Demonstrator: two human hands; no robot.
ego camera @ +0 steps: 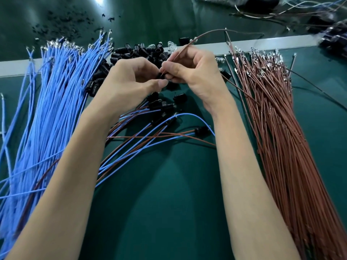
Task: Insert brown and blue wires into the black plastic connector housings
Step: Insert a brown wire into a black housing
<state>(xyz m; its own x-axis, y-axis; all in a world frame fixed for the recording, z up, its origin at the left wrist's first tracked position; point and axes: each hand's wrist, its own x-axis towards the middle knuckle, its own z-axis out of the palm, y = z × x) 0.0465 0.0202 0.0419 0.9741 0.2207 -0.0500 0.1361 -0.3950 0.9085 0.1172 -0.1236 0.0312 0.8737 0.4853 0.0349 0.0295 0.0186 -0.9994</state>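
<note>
My left hand [135, 79] pinches a black housing [161, 76] between thumb and curled fingers, and my right hand [193, 76] pinches a brown wire [185, 47] with its tip at the housing. Just behind lies a heap of housings [142, 51], and under my wrists are wired housings [165, 107]. A blue bundle [56, 94] lies left and a brown bundle [272, 119] right on the green table [169, 203].

We count two hands, the left hand [131, 79] and the right hand [195, 72], one brown wire [187, 45] and one black housing [161, 75] held between them, one sheaf of blue wires [52, 109], one sheaf of brown wires [277, 137] and one heap of housings [142, 53], each past counting.
</note>
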